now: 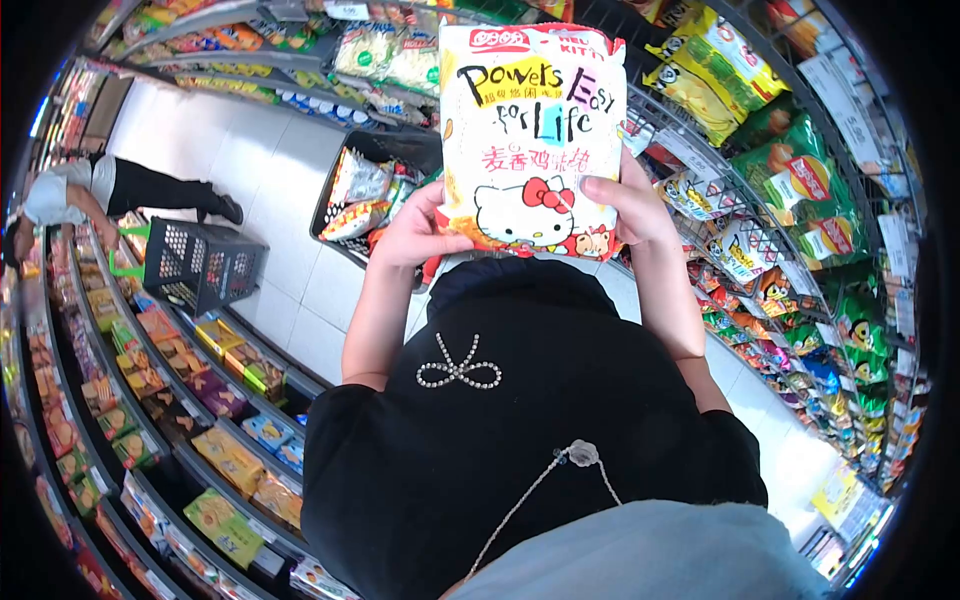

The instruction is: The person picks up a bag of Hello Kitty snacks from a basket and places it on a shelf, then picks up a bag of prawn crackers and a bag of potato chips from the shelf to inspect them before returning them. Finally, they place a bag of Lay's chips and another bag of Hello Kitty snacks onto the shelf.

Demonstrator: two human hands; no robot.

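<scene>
A white and red snack bag (535,140) with a cartoon cat and printed lettering is held upright between both hands, its printed face towards the camera. My left hand (418,228) grips the lower left corner, thumb across the front. On the opposite edge my right hand (637,200) is closed, its thumb pressed on the printed face. The other fingers are partly hidden behind the bag. Beyond the bag, a dark basket (325,200) holds several snack packs.
Shelves of boxed snacks (225,460) curve along the left, and racks of bagged snacks (800,180) line the right. At the far left another person (150,188) is beside a dark basket (200,265) with a green handle. White floor tiles (285,180) show between the shelves.
</scene>
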